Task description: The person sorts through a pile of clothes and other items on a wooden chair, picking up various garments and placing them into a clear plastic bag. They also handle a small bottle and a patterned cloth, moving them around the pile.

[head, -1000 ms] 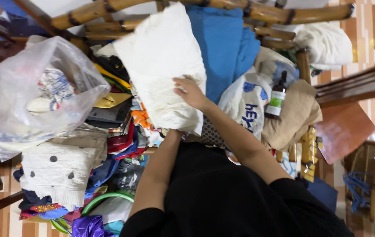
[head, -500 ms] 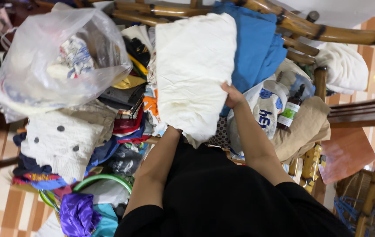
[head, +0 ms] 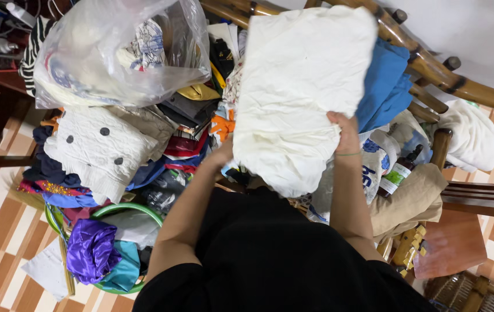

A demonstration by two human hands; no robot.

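I hold a folded cream-white cloth (head: 296, 92) up over a heap of clothes on a bamboo seat. My right hand (head: 344, 134) grips its right edge, thumb on the front. My left hand (head: 224, 155) is under the cloth's left lower edge, mostly hidden by it. Behind the cloth lies a blue fabric (head: 387, 86).
A clear plastic bag (head: 114, 55) of clothes sits at upper left beside a white dotted garment (head: 99, 147). A brown bottle with a green label (head: 398, 171) leans at right by a beige cloth (head: 411, 199). A green basin (head: 117, 248) with purple fabric stands on the tiled floor. The bamboo frame (head: 461, 86) runs behind.
The cloth has been lifted and shifted right over the blue fabric. My right hand moved from its front surface to gripping its right edge. The view swung left and down.
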